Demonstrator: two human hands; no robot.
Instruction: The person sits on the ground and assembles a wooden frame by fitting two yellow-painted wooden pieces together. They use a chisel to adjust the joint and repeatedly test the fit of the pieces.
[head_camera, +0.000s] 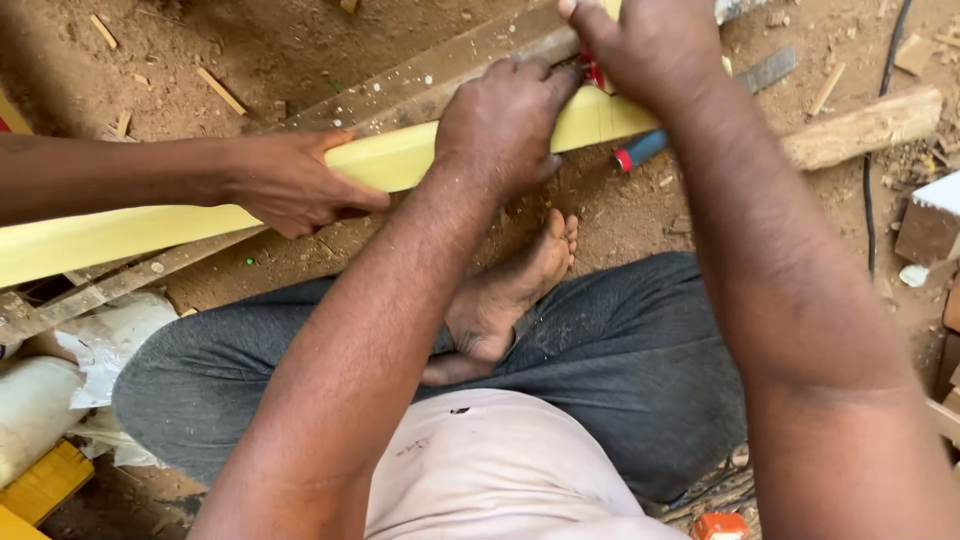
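Observation:
A long pale yellow strip (400, 160) runs slantwise over the dirt floor, resting on a grey weathered plank (430, 75). My left hand (500, 125) grips and presses down on the strip near its right end. Just beyond it, my right hand (650, 45) holds a small red tool (596, 72) against the strip; most of the tool is hidden by my fingers. Another person's hand (290, 180) reaches in from the left and grips the strip further along. I sit cross-legged, with my bare foot (510, 295) below the strip.
A blue tool with a red tip (640, 150) lies under the strip. A rough wooden block (865, 128), a flat metal blade (765, 70) and a black cable (868, 190) lie at the right. A white bag (105, 340) and a yellow object (45, 485) sit lower left.

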